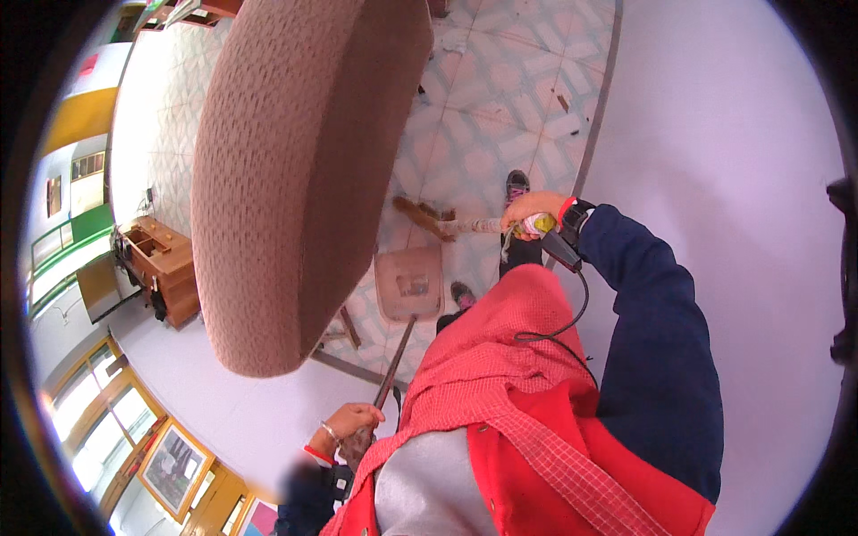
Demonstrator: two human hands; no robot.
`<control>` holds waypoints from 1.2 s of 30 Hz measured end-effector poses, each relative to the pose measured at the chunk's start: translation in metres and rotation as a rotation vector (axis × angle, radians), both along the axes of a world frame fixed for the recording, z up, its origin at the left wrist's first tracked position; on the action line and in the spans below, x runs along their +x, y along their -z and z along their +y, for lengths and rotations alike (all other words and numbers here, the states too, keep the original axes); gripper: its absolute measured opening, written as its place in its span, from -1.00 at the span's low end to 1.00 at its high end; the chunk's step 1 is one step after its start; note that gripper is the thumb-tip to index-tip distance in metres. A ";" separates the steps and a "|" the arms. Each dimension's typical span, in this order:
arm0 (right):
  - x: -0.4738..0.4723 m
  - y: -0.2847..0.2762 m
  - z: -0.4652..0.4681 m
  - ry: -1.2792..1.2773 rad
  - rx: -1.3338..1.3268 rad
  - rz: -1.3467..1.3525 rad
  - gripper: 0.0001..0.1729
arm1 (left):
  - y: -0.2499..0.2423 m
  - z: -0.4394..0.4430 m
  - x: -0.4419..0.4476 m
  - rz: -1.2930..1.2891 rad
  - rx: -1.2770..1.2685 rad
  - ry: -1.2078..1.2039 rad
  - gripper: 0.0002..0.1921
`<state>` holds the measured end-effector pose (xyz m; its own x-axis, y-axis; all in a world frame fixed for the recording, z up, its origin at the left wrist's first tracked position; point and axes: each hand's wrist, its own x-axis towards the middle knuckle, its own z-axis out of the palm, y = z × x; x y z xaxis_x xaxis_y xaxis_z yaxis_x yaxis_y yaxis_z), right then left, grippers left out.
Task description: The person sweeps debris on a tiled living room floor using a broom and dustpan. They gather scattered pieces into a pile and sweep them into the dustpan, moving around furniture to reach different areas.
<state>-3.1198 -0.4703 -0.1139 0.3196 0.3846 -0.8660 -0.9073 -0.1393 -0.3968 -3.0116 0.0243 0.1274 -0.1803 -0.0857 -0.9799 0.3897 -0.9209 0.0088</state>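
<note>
My right hand (pixel 534 213) is closed around the wrapped handle of a brush broom (pixel 425 220), whose brown bristles lie at the tiled floor, just above the dustpan in the picture. A dustpan (pixel 410 281) rests flat on the tiles, with some debris that I cannot make out inside. Its long dark handle (pixel 397 362) rises to my left hand (pixel 355 421), which grips the upper end; the fingers partly hide it. A black device (pixel 562 250) with a cable hangs at my right wrist.
A large upholstered piece (pixel 288 167) with patterned beige fabric fills the left centre. A white wall (pixel 724 167) runs along the right. Small debris (pixel 562 102) is scattered on the tiles. A wooden desk (pixel 167 268) stands farther left, and wooden legs (pixel 348 328) show beside the dustpan.
</note>
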 end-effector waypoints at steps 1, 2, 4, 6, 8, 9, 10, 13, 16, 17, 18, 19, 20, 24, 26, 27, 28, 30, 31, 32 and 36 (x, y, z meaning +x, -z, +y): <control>0.011 0.003 -0.024 0.030 -0.010 -0.066 -0.68 | 0.001 -0.013 0.000 -0.022 -0.044 -0.003 -0.84; 0.015 0.002 -0.036 0.068 0.010 -0.163 -0.68 | 0.000 -0.017 0.000 -0.060 0.036 -0.026 -0.84; 0.029 0.000 -0.087 0.239 0.081 -0.028 -0.70 | -0.004 -0.046 0.002 -0.057 0.033 -0.143 -0.84; 0.039 -0.008 -0.136 0.235 -0.001 -0.077 -0.70 | -0.012 -0.071 0.004 -0.051 0.041 -0.163 -0.85; 0.050 -0.013 -0.194 0.264 -0.130 -0.151 -0.72 | -0.018 -0.098 0.008 -0.031 0.073 -0.194 -0.86; 0.051 -0.016 -0.218 0.313 -0.188 -0.208 -0.73 | -0.020 -0.108 0.010 -0.031 0.085 -0.190 -0.86; 0.053 -0.018 -0.242 0.361 -0.244 -0.263 -0.74 | -0.024 -0.120 0.012 -0.025 0.077 -0.227 -0.86; 0.058 -0.017 -0.296 0.450 -0.410 -0.432 -0.74 | -0.030 -0.144 0.016 -0.005 0.107 -0.241 -0.86; 0.067 -0.017 -0.343 0.551 -0.419 -0.270 -0.75 | -0.031 -0.162 0.022 -0.022 -0.004 -0.200 -0.85; 0.069 -0.018 -0.352 0.625 -0.357 -0.202 -0.75 | -0.031 -0.168 0.024 -0.025 -0.006 -0.192 -0.85; 0.070 -0.019 -0.359 0.699 -0.333 -0.141 -0.75 | -0.030 -0.174 0.027 -0.022 -0.014 -0.186 -0.85; 0.070 -0.022 -0.363 0.726 -0.289 -0.163 -0.75 | -0.030 -0.180 0.029 -0.021 -0.004 -0.170 -0.85; 0.068 -0.027 -0.365 0.757 -0.286 -0.194 -0.75 | -0.029 -0.188 0.032 -0.024 -0.018 -0.173 -0.85; 0.053 -0.052 -0.346 0.892 -0.199 -0.192 -0.65 | -0.021 -0.218 0.043 -0.019 -0.025 -0.157 -0.84; 0.051 -0.059 -0.326 0.869 -0.101 -0.173 -0.60 | -0.019 -0.230 0.048 0.002 -0.024 -0.168 -0.85; 0.053 -0.058 -0.314 0.850 -0.028 -0.179 -0.59 | -0.018 -0.234 0.050 -0.009 -0.060 -0.166 -0.85; 0.057 -0.053 -0.302 0.851 0.024 -0.116 -0.61 | -0.018 -0.236 0.052 -0.008 -0.083 -0.159 -0.84; 0.069 -0.035 -0.284 0.853 0.087 -0.067 -0.65 | -0.020 -0.239 0.053 -0.019 -0.094 -0.182 -0.84; 0.075 -0.024 -0.279 0.858 0.089 -0.067 -0.67 | -0.022 -0.240 0.054 -0.014 -0.071 -0.178 -0.84; 0.079 -0.012 -0.278 0.843 0.168 -0.083 -0.68 | -0.024 -0.240 0.054 -0.020 -0.060 -0.184 -0.84; 0.076 0.022 -0.297 1.088 -0.053 -0.055 -0.68 | -0.027 -0.237 0.052 -0.042 0.010 -0.188 -0.85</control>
<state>-3.0434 -0.7672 -0.1357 0.5049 -0.1647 -0.8473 -0.5367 0.7090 -0.4575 -2.9591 -0.2131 0.1546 -0.1209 -0.1039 -0.9872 0.5540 -0.8323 0.0197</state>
